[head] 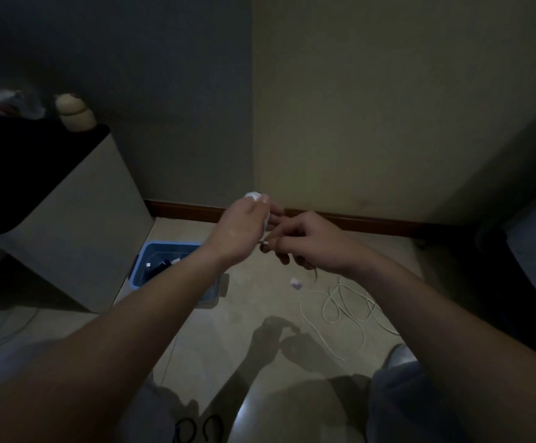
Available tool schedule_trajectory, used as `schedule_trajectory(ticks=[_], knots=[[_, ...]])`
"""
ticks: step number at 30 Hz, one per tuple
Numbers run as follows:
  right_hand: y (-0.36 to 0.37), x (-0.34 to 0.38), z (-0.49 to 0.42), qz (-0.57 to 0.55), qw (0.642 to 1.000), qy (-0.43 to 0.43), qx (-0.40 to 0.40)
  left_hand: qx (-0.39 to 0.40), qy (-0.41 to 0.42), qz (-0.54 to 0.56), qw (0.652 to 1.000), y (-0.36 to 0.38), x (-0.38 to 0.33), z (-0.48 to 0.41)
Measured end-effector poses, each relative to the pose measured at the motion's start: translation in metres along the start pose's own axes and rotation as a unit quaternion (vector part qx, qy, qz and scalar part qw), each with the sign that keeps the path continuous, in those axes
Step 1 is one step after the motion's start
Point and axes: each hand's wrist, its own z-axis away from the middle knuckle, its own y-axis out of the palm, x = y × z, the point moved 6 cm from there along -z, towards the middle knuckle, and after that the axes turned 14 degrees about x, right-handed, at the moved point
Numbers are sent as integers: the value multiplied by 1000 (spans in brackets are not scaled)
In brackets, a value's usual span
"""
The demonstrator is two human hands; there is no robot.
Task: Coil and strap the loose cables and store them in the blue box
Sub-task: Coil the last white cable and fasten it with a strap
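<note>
Both hands are raised above the floor in front of the wall corner. My left hand [244, 228] grips a small white bundle of cable [255, 197] that sticks out above its fingers. My right hand [308, 243] pinches a thin white end [265, 243] close to the left hand. The blue box [151, 251] stands on the floor below my left forearm, with dark and white items inside. A loose white cable [340, 310] lies tangled on the floor to the right, with a small white plug [296, 283] near it.
A pale cabinet [78, 231] with a dark top stands at the left, right beside the box. Dark furniture [528, 251] fills the right edge. A black cable [196, 430] lies near the bottom edge between my knees. The room is dim.
</note>
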Motion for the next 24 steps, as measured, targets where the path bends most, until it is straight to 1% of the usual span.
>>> schedule_trajectory(ticks=[1,2,3,5,8,10,12,14,16,18,21,24], knots=[[0,1,1,-2,1000,-7,2,5,7,-77,997,3,0,1],[-2,1,2,-3,1000,-13,-4,21,7,-120,993,5,1,1],[-7,1,4,-8,1000,-19,-20,51,-1,-117,992,8,5,1],[-21,-1,8,-31,997,-31,-68,126,-32,-43,991,16,11,2],[-40,-6,14,-42,989,-33,-141,194,-75,54,977,25,12,4],[-47,-10,16,-39,981,-29,-188,252,-94,143,953,32,8,6],[-53,-11,17,-54,972,-36,-224,316,-98,207,921,38,0,12],[-57,-11,18,-64,968,-46,-238,358,-95,262,891,42,-10,18],[-56,-13,15,-46,973,-44,-224,360,-78,314,875,41,-17,19],[-47,-15,10,-29,981,-34,-186,334,-64,375,863,39,-21,17],[-33,-24,3,-21,991,10,-129,266,-48,495,826,30,-21,15],[-24,-33,0,-27,994,63,-81,174,-22,576,798,14,-17,10]])
